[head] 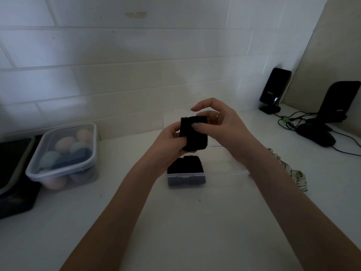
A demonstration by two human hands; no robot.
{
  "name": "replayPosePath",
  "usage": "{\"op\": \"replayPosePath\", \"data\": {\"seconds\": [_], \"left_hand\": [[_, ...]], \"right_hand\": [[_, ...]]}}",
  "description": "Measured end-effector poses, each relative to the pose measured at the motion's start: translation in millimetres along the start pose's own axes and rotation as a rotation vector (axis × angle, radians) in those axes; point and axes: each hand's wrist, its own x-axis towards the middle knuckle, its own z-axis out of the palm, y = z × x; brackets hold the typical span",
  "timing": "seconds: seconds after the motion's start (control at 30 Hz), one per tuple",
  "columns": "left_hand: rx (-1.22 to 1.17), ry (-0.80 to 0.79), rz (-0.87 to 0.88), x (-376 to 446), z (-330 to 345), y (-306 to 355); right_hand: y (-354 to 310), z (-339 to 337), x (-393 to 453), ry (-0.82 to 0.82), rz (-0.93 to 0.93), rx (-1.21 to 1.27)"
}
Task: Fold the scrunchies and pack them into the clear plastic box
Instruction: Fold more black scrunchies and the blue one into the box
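Observation:
A black scrunchie [195, 136], folded into a flat block, is held in the air above the white counter. My left hand [172, 145] grips its lower left side from below. My right hand [218, 120] pinches its upper right edge, thumb pressed on the front. Directly beneath sits the small clear plastic box [186, 179], open, with black fabric [185, 165] inside it. Its clear lid [226, 169] lies flat to the right. A striped scrunchie [293, 173] lies on the counter by my right forearm.
A larger clear lidded container [64, 155] of pastel sponges stands at the left, beside a dark tray [13, 173]. A black speaker [274, 90], a black stand [340, 102], a mouse [316, 133] and cables occupy the back right. A tiled wall runs behind.

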Motion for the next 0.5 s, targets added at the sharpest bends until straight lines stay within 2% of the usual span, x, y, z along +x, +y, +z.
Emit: {"op": "replayPosePath", "data": {"seconds": [0.2,0.3,0.5], "left_hand": [[-0.131,0.017,-0.093,4.1,3.2,3.7],[0.028,0.001,-0.016,1.3,7.2,-2.4],[-0.034,0.048,0.027,-0.6,6.5,-1.5]], "right_hand": [[5.6,-18.1,4.3,0.152,-0.004,0.036],[9.1,-15.6,5.0,0.129,-0.011,0.049],[11.7,-13.6,7.8,0.111,0.026,0.026]]}}
